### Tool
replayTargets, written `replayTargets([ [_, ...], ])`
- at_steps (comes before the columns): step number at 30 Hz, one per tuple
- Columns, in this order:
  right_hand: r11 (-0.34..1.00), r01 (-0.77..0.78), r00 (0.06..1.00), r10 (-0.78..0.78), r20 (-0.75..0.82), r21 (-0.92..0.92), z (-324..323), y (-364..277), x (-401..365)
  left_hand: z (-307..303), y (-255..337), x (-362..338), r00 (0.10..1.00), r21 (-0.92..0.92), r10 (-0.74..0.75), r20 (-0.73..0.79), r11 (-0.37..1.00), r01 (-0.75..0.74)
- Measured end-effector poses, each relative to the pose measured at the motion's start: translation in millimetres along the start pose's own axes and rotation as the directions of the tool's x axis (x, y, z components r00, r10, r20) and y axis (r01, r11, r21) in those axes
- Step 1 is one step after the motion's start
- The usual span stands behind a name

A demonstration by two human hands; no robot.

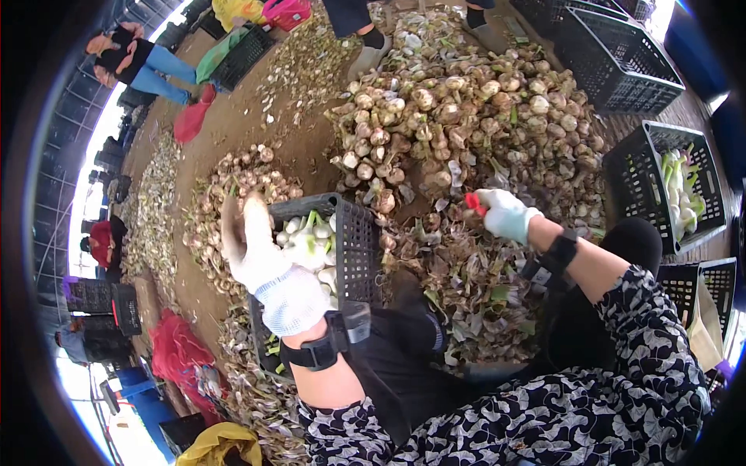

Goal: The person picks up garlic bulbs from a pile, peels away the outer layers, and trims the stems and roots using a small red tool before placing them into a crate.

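My left hand, in a white knit glove, is over the left side of a black plastic crate. Its fingers point away from me, spread apart and somewhat blurred, and no thing shows between them. Inside the crate lie trimmed white garlic bulbs with green stems. My right hand, also gloved, is closed around a small red-handled tool; its blade is too small to make out. Below this hand spreads a heap of garlic skins and cut leaves.
A large pile of untrimmed garlic lies ahead, with a smaller pile to the left. On the right, a crate holds green-stemmed garlic. A person's legs stand beyond the pile; another person is at far left.
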State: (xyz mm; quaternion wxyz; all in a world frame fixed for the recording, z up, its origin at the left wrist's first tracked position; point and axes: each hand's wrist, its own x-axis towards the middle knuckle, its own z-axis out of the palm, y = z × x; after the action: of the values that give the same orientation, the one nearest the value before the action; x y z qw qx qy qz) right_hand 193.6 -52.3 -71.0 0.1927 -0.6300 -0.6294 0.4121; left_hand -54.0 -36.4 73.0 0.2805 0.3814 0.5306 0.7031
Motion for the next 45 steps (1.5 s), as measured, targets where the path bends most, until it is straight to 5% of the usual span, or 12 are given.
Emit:
replayTargets([
  [7, 0.866, 0.396, 0.893, -0.287, 0.347, -0.304, 177, 25, 106, 21, -53, -9, 0.912, 0.113, -0.201, 0.356, 0.979, 0.172],
  [13, 0.835, 0.382, 0.861, -0.166, 0.480, -0.396, 259, 36, 133, 46, -50, -11, 0.845, 0.483, -0.381, 0.375, 0.859, 0.173],
  [18, 0.990, 0.053, 0.957, -0.089, 0.277, 0.134, 181, 25, 148, 53, -57, -14, 0.840, 0.456, -0.339, 0.423, 0.881, 0.125],
  [21, 0.665, -0.165, 0.960, -0.061, 0.274, 0.728, 86, 9, 128, 56, -53, -17, 0.808, 0.465, -0.404, 0.429, 0.866, 0.185],
  [26, 0.189, 0.013, 0.982, -0.189, 0.024, 0.982, -41, -12, 28, 57, -62, -34, 0.843, 0.337, -0.121, 0.524, 0.938, -0.075],
  [28, 0.296, 0.175, 0.956, -0.280, -0.090, 0.939, -62, -22, -16, 62, -77, -50, 0.808, 0.248, -0.160, 0.567, 0.969, 0.018],
  [31, 0.621, 0.304, 0.952, -0.234, -0.198, 0.722, -81, -41, -66, 68, -56, -72, 0.376, 0.269, -0.510, 0.774, 0.802, 0.534],
  [32, 0.651, 0.359, 0.933, -0.280, -0.228, 0.669, -83, -38, -70, 73, -54, -83, 0.163, 0.210, -0.584, 0.795, 0.518, 0.829],
  [35, 0.640, 0.476, 0.880, -0.341, -0.332, 0.603, -85, -23, -76, 85, -42, -101, -0.005, 0.286, -0.547, 0.837, 0.430, 0.857],
  [40, 0.356, 0.331, 0.939, -0.028, -0.344, 0.874, -89, -4, -83, 111, -44, -124, 0.490, 0.079, -0.270, 0.829, 0.923, 0.376],
  [42, 0.389, 0.259, 0.957, 0.019, -0.289, 0.884, -97, 3, -87, 121, -56, -123, 0.408, -0.035, -0.333, 0.850, 0.737, 0.675],
  [45, 0.737, 0.319, 0.924, -0.104, -0.367, 0.596, -97, 13, -93, 131, -67, -143, 0.613, 0.048, 0.019, 0.790, 0.995, -0.092],
])
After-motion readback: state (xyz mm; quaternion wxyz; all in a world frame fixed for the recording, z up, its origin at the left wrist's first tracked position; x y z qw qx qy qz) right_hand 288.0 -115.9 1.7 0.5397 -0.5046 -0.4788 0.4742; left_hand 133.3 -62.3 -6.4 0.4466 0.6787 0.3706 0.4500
